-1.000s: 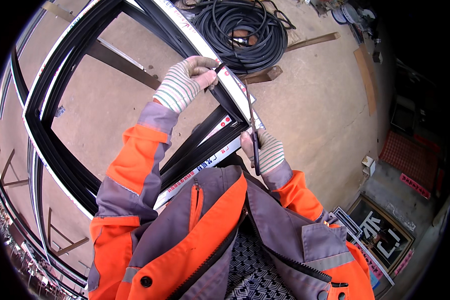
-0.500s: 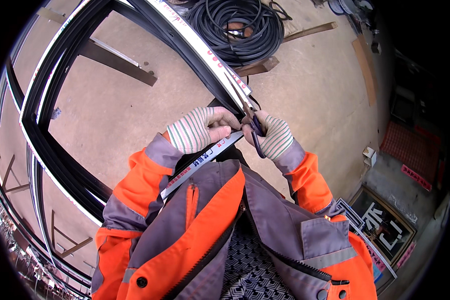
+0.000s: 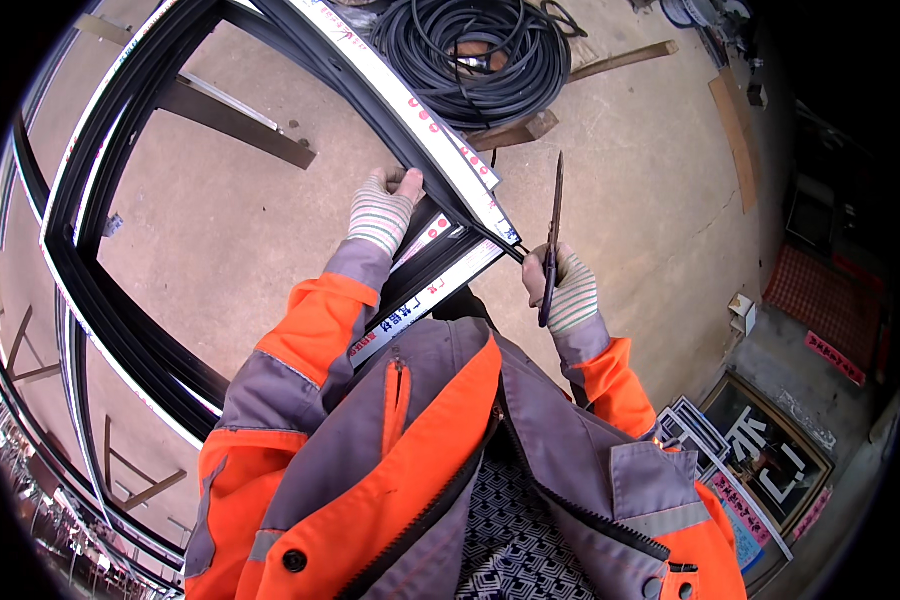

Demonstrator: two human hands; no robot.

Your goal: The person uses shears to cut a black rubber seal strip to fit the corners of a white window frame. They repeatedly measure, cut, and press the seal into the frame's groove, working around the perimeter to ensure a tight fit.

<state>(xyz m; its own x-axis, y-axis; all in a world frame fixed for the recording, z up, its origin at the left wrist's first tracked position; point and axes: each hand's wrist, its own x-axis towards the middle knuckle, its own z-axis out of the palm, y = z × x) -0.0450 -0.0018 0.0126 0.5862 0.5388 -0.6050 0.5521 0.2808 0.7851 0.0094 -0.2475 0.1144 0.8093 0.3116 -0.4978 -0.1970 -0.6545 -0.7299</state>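
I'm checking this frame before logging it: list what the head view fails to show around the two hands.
- Right hand: the scissors handles are buried in the glove; the closed blades hide any cutting edge.
- Left hand: its fingertips curl behind the black frame.
- Cable coil: top cut off by the picture's edge.

We see both hands in knitted cloth gloves, the left hand (image 3: 382, 212) resting on a black frame (image 3: 120, 330) of smooth, faintly glossy metal faced with white printed film (image 3: 440, 130), the right hand (image 3: 568, 292) gripping dark, matt metal shears (image 3: 552, 235). The floor (image 3: 630, 170) looks like rough, dusty concrete, with a coil (image 3: 485, 52) of matt black rubbery cable on raw wooden blocks (image 3: 515, 128). Our jacket (image 3: 410, 450) is woven orange and grey cloth.
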